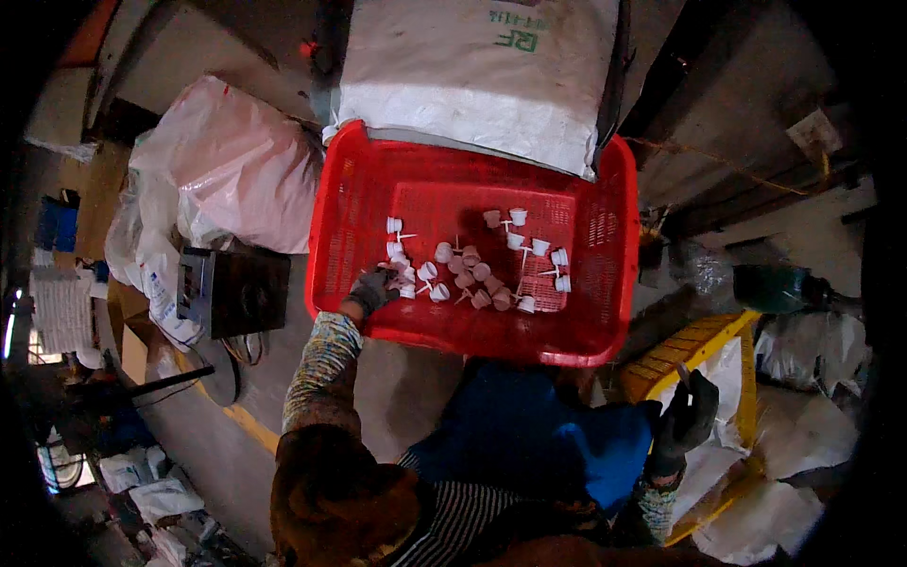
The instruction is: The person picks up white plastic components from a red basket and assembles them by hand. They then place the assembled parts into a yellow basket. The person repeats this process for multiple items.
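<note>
A red plastic basket (pixel 472 346) holds several small white cup-shaped plastic parts (pixel 480 272), some joined in pairs by thin stems. My left hand (pixel 370 291), in a dark glove, reaches over the basket's near left rim. Its fingers are closed at a white part (pixel 406 274) on the left of the pile. Off to the right, my right hand (pixel 690 414), also in a dark glove, is raised above a yellow crate (pixel 682 350). Between its fingertips shows a small pale piece, too small to name.
A large white woven sack (pixel 472 76) overhangs the basket's far edge. Left of the basket are a pinkish plastic bag (pixel 248 170) and a dark metal box (pixel 248 295) with cables. White lining (pixel 723 378) shows in the yellow crate, and clear plastic bags (pixel 812 435) lie beyond it.
</note>
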`<state>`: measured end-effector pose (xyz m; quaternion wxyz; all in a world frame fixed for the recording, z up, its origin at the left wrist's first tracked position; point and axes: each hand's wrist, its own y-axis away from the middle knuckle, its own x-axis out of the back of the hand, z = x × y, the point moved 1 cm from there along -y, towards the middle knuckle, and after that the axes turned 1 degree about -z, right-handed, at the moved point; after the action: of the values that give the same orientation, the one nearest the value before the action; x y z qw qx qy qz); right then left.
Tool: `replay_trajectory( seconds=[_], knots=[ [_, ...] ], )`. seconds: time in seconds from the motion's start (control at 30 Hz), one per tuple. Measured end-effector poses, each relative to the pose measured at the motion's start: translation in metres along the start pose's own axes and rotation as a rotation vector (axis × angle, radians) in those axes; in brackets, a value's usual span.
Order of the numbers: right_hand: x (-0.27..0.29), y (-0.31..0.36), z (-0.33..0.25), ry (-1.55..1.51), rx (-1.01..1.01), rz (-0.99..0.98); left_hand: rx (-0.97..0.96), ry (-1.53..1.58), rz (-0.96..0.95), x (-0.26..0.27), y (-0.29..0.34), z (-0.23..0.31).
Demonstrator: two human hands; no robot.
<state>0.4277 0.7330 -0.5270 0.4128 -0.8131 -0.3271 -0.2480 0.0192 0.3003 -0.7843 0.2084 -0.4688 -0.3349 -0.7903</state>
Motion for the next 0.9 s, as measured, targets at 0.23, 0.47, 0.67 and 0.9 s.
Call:
replay_trajectory(
  seconds=[0.23,0.47,0.67,0.9],
  knots=[
    [0.025,-0.076,-0.115,-0.036,-0.014,0.253,0.173,-0.103,-0.178,-0.011,0.002,0.017],
    [-0.001,-0.071,-0.185,0.03,-0.004,0.019,-0.181,-0.089,-0.088,0.005,-0.055,0.089],
    [-0.066,-0.075,-0.161,-0.151,-0.204,-0.238,-0.071,0.254,0.007,-0.076,-0.111,0.107],
    [-0.073,-0.081,-0.146,-0.195,-0.361,-0.29,0.025,0.283,0.017,-0.114,-0.143,0.097]
  ],
)
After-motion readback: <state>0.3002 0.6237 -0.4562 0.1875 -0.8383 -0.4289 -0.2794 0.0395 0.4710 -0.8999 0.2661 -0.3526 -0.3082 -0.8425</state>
